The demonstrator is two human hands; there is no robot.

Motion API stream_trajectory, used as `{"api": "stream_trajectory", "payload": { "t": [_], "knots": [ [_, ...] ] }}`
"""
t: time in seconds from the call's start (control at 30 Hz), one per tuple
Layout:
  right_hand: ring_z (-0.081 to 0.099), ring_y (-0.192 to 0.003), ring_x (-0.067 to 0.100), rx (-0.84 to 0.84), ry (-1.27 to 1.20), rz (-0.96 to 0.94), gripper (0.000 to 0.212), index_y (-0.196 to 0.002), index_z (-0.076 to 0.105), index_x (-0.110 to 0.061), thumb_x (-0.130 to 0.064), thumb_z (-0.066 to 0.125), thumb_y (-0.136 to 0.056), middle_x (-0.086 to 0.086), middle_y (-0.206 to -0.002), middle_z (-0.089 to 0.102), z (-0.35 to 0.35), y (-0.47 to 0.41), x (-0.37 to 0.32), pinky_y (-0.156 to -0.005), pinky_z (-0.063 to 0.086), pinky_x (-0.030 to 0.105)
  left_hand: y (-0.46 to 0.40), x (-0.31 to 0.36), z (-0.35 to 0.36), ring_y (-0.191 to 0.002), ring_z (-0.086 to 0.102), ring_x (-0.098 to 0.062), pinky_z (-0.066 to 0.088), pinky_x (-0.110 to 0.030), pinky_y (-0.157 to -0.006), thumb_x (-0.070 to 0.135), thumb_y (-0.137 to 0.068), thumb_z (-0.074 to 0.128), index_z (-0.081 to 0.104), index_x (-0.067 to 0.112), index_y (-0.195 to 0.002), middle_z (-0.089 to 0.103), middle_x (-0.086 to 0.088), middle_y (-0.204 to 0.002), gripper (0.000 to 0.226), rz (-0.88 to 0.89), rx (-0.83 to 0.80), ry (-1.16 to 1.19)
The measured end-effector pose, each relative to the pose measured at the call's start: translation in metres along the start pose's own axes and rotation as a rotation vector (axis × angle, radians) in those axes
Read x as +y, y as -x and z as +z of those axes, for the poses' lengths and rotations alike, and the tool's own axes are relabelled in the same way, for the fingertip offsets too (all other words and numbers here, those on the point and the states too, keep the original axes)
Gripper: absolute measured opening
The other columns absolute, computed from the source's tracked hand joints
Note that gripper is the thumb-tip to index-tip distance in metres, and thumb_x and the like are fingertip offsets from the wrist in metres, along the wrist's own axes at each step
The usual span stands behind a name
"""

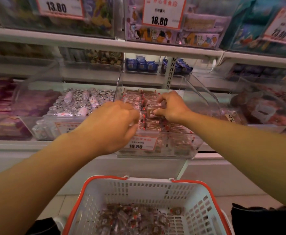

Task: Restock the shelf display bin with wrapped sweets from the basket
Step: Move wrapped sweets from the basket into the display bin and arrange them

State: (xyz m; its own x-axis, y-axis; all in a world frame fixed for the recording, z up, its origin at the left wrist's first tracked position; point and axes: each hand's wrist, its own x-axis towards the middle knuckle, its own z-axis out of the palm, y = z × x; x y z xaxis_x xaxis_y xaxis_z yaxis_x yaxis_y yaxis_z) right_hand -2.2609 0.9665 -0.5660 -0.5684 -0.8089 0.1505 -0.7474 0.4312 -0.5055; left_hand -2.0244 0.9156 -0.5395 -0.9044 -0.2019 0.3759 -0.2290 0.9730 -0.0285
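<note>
Fingers (160,100) of the right hand (171,107) are curled and pinched, with the thumb, on one brown wrapped sweet (151,112) held just above the filled rows in the display bin (205,92); its long axis seems to run left to right, though blur leaves this uncertain. The fingers of the left hand (111,124) are bent down over the bin's front left part, and whether anything is clamped under them cannot be told, since the back of the hand hides them.

Nearest the camera, one white basket (138,189) with an orange rim is seen, its lower part cut off by the bottom edge; a loose heap of sweets (135,217) lies on its floor, too many and too blurred to be counted. Two bare forearms are stretched over it towards the shelf.

Beyond, the clear bin is packed with rows of brown sweets, and a price tag (139,144) marked 10.80 is fixed to its front wall. To its left, a neighbouring bin (42,126) of silvery sweets is seen. On the upper shelf, three price cards are visible, the middle one (162,12) reading 18.80.
</note>
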Motion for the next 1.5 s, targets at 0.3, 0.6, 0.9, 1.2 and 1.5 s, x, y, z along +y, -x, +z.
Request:
{"api": "stream_trajectory", "payload": {
  "t": [0.3, 0.6, 0.9, 1.2, 1.5],
  "knots": [
    [0.029, -0.145, 0.033, -0.176, 0.403, -0.178, 0.056, -0.145, 0.037, -0.006, -0.011, 0.061, -0.095, 0.015, -0.164, 0.010, 0.012, -0.003, -0.012, -0.117, 0.028, 0.035, 0.001, 0.007, 0.006, -0.092, 0.056, -0.016, 0.035, -0.035, -0.084, 0.041, -0.097, 0.033, 0.058, 0.028, -0.105, 0.063, 0.008, -0.099, 0.030, -0.010, -0.021, -0.017],
    [0.020, -0.148, 0.035, -0.225, 0.647, -0.185, 0.073, -0.157, 0.002, -0.015, -0.036, 0.044, -0.102, 0.004, -0.166, -0.003, 0.018, -0.005, 0.002, -0.115, 0.027, 0.048, 0.002, 0.006, 0.008, -0.080, 0.048, -0.013, 0.028, -0.031, -0.079, 0.043, -0.094, 0.027, 0.057, 0.029, -0.096, 0.058, 0.011, -0.088, 0.033, -0.013, -0.037, -0.036],
    [0.027, -0.145, 0.031, -0.104, 0.438, -0.150, 0.077, -0.157, 0.017, -0.015, -0.037, 0.058, -0.096, 0.008, -0.162, 0.020, -0.017, 0.019, -0.026, -0.117, 0.030, 0.045, 0.006, 0.018, -0.002, -0.076, 0.054, -0.015, 0.048, -0.033, -0.068, 0.032, -0.096, 0.051, 0.064, 0.020, -0.089, 0.060, 0.006, -0.081, 0.019, 0.010, 0.170, 0.090],
    [0.057, -0.074, 0.018, 0.218, -0.112, -0.295, 0.011, -0.095, 0.065, -0.017, -0.025, 0.058, -0.094, 0.000, -0.083, 0.064, 0.094, 0.203, 0.034, -0.067, 0.049, 0.035, 0.074, 0.046, 0.106, -0.084, 0.064, -0.029, 0.048, -0.034, -0.066, 0.041, -0.087, 0.055, 0.055, 0.024, -0.077, 0.066, -0.002, -0.088, 0.019, -0.071, -0.497, 0.050],
    [0.036, -0.139, 0.036, -1.185, 0.149, 0.606, 0.107, -0.155, 0.010, -0.004, -0.049, 0.074, -0.083, 0.015, -0.160, 0.022, 0.234, 0.320, 0.166, -0.105, 0.041, 0.042, 0.219, 0.136, 0.287, -0.124, 0.052, -0.030, 0.048, -0.036, -0.086, 0.062, -0.087, 0.058, 0.046, 0.011, -0.141, 0.045, -0.008, -0.147, 0.076, -0.583, -1.452, 0.431]
  ]
}}
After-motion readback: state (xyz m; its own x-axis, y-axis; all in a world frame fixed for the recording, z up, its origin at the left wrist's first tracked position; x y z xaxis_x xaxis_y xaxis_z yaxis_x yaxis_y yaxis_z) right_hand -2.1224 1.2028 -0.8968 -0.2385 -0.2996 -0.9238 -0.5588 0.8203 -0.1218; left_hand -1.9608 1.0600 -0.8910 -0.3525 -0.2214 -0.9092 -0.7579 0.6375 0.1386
